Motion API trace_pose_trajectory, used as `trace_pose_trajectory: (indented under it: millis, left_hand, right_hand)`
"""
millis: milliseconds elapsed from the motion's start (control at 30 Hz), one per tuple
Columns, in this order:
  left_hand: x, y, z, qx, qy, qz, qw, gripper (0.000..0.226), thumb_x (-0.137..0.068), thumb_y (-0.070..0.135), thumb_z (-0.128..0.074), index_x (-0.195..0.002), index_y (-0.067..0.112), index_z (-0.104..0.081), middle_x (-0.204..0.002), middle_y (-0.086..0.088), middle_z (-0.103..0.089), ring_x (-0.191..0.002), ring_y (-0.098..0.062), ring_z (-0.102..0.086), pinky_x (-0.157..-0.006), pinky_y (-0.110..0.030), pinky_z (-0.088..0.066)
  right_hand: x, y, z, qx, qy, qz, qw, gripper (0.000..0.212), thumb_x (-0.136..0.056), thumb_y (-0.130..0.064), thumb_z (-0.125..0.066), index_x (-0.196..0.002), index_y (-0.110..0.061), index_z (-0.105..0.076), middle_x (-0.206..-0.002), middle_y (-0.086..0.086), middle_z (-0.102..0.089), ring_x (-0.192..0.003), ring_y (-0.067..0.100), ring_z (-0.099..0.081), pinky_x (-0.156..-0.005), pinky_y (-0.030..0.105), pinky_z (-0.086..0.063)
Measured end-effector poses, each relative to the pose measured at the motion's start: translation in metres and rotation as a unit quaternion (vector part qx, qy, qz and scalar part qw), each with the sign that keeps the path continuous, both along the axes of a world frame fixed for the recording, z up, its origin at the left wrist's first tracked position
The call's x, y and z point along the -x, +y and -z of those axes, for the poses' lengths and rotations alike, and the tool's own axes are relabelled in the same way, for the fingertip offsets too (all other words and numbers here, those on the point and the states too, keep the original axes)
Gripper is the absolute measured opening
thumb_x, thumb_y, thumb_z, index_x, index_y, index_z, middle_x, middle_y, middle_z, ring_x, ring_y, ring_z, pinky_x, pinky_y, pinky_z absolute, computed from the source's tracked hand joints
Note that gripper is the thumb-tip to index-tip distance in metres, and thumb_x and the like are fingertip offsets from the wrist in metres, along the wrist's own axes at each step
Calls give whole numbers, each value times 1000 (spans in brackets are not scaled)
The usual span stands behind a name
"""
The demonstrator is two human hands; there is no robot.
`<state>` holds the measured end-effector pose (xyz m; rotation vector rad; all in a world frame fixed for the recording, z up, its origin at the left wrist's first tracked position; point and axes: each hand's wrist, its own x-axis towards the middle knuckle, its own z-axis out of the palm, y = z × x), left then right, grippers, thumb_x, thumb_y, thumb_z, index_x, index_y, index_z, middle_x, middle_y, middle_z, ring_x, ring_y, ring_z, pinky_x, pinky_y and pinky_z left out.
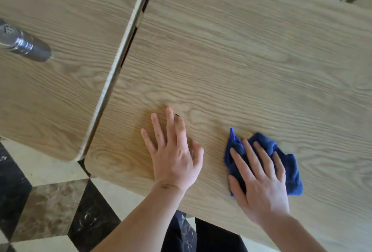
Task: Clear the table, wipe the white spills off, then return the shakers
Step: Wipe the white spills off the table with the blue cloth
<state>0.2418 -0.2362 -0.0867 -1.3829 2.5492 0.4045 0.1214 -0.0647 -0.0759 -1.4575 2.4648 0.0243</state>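
Observation:
My right hand (259,179) lies flat with straight fingers on a crumpled blue cloth (289,161), pressing it onto the light wood table (241,60) near its front edge. To its left, my left hand (173,151) rests palm down on the bare tabletop with fingers spread. A dark shaker (24,42) with a perforated metal top stands on the neighbouring wood table (60,90) at the far left. No white spill shows on the wood around my hands.
A narrow gap (130,40) separates the two tables. Below the near edges lies a floor of black, brown and cream tiles (50,201). My dark trousers (201,235) show under the table edge.

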Motion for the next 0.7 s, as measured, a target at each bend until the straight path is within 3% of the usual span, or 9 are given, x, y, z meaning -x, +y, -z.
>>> trace_pose_trajectory:
  millis: [200,367,500,700]
  left_hand:
    - [1,-1,1,-9,0,-2,1000,72,-88,46,-38,-151,14,-25,-167,-12,-7,-153,-41,8,-118,-69,-3]
    - [0,0,3,-3,2,-2,1000,73,-86,44,-39,-151,13,-25,-168,-12,-7,-154,-41,6,-119,-69,-3]
    - [-1,1,4,5,10,-2,1000,73,-86,44,-36,-150,12,-26,-167,-13,-9,-154,-41,4,-119,-68,-3]
    - [-1,2,6,4,20,-3,1000,69,-88,42,-36,-150,13,-25,-168,-11,-6,-154,-40,7,-118,-69,-1]
  right_hand:
    - [100,-113,13,60,36,-39,997,56,-90,-48,-48,-142,-28,-52,-155,1,-42,-143,29,-37,-119,53,-20]
    - [207,-185,18,54,25,47,997,60,-94,-52,-35,-151,-31,-36,-161,-3,-30,-149,24,-24,-122,51,-13]
    - [217,-140,18,84,26,164,983,61,-95,-51,-33,-153,-31,-31,-163,-4,-24,-151,22,-19,-124,47,-11]
    - [154,-18,12,80,35,331,940,60,-96,-47,-38,-153,-27,-31,-164,0,-23,-151,21,-17,-124,46,-11]
